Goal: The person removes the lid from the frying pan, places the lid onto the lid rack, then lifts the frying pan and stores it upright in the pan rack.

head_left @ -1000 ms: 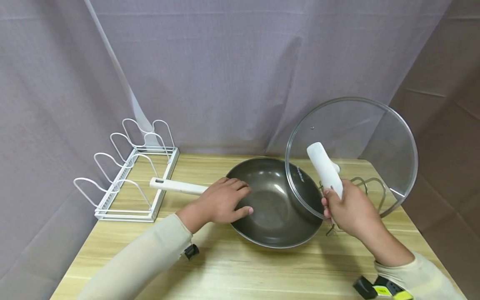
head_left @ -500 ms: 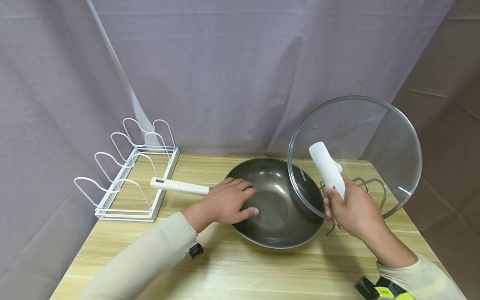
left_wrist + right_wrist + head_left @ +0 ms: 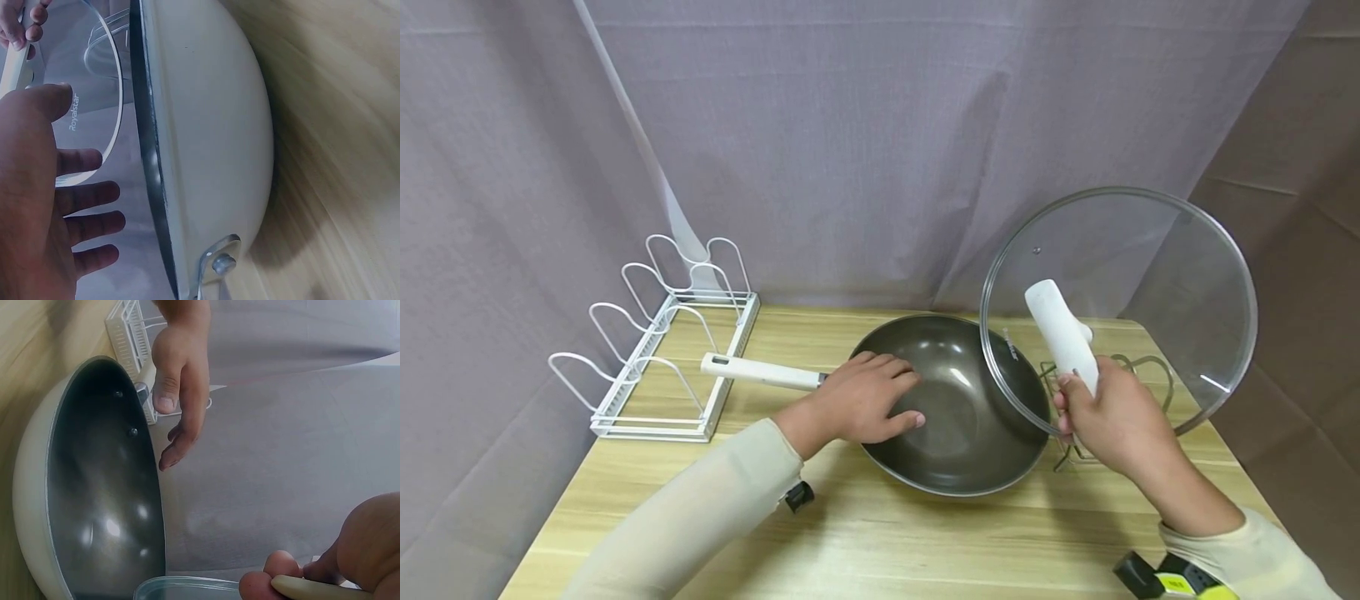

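Note:
A deep wok (image 3: 958, 425), dark inside and cream outside, sits on the wooden table, its white handle (image 3: 763, 372) pointing left. My left hand (image 3: 868, 400) hovers over the wok's handle-side edge with fingers spread and nothing held. In the left wrist view, a gap shows between those fingers (image 3: 94, 228) and the wok's rim. My right hand (image 3: 1116, 417) grips the white handle (image 3: 1060, 329) of a round glass lid (image 3: 1180, 267) with a metal rim. The lid is raised and tilted, overlapping the wok's right side in the head view.
A white wire rack (image 3: 718, 404) with several upright loops stands at the table's left. Partly behind the lid and right hand, another wire rack (image 3: 1163, 383) shows on the right. A grey curtain (image 3: 850, 167) hangs behind the table.
My left hand has shifted slightly right over the wok. My right hand and the lid have drifted a little right, the lid slightly upward too. The wok has stayed put.

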### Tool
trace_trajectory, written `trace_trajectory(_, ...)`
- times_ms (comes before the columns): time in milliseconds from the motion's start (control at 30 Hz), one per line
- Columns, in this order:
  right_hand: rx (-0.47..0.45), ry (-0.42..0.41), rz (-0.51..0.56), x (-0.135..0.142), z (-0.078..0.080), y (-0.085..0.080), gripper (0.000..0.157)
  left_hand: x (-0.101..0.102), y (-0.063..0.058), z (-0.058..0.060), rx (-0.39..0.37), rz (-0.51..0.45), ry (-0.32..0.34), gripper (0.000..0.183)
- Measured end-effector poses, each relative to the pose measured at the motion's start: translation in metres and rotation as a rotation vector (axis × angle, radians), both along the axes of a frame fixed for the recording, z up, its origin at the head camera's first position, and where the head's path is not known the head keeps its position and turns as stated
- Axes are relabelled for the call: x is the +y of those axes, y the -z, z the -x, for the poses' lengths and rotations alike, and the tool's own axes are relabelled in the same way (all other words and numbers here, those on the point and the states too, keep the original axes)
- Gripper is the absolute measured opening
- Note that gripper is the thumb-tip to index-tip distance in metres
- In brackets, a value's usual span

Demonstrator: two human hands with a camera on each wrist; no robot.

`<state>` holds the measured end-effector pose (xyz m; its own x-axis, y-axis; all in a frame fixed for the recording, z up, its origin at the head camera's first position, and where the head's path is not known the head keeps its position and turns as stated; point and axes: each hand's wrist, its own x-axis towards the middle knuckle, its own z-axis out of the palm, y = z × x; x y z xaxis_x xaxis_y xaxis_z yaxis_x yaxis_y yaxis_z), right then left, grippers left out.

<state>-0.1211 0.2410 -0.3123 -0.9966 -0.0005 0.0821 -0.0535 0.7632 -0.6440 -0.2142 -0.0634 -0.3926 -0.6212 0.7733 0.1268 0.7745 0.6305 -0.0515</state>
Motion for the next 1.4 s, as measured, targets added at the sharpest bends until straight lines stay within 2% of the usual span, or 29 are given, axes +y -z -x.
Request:
trace_trajectory(467, 0.044, 0.022, -0.074, 0.006, -0.001, -0.001, 0.034, 0.009, -0.005, 0.002, -0.019, 0.035, -0.009, 0.068)
trace_trajectory(1400, 0.045, 0.042, -0.096, 0.010, -0.005, -0.001, 0.032, 0.025, -0.011, 0.004, -0.042, 0.055, 0.007, 0.068)
